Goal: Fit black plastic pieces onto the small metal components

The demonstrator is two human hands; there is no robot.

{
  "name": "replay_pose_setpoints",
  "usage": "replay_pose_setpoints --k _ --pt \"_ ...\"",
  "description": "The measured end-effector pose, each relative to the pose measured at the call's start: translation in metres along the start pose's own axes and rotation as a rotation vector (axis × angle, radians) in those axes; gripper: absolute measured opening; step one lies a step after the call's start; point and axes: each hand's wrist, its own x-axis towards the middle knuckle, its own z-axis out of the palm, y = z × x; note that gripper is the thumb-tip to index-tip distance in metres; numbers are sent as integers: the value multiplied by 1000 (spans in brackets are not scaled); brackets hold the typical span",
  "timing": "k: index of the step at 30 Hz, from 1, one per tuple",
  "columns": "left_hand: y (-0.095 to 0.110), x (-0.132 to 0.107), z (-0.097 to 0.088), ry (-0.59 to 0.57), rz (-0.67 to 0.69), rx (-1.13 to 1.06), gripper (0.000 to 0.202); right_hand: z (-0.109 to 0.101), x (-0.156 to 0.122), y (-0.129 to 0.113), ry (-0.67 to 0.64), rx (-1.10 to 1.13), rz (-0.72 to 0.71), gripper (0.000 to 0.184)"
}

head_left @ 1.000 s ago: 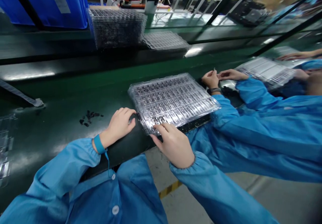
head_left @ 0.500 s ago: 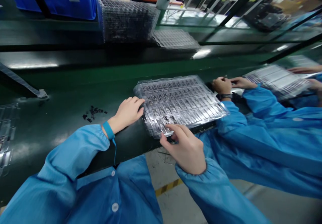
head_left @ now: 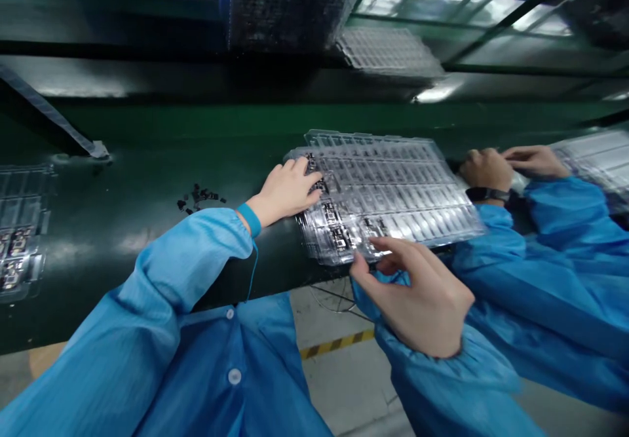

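Hands first: the right hand (head_left: 417,299) has its grip closed, thumb under and fingers over, on the near edge of the tray stack (head_left: 393,188) at the table's (head_left: 147,142) front. The left hand (head_left: 287,191) lies loose-fingered on the stack's left corner, gripping nothing. A few near-left pockets show dark parts; the rest look bare. Beyond are one scatter of loose black parts (head_left: 199,196), two co-worker's hands (head_left: 484,168) and two tray piles (head_left: 289,4).

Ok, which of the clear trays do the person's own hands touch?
The centre tray at the belt's near edge: left hand on its left end, right hand gripping its front edge. The left-edge tray lies untouched.
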Motion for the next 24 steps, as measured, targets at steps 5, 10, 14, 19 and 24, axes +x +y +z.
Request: replay_pose_setpoints --k 5,10,14,19,24 --pt "-2 0 0 1 2 -13 39 -1 4 -1 19 21 1 23" --pt "-2 2 -1 -10 23 -27 41 -2 5 -2 7 22 14 23" --pt "-3 2 -3 -11 50 -26 37 -1 5 -1 -9 15 30 22" --pt "-3 2 -3 -8 52 -27 36 -1 6 0 -4 -6 -2 20" --pt "-4 3 -4 3 55 -38 39 0 7 0 11 -2 -24 21"
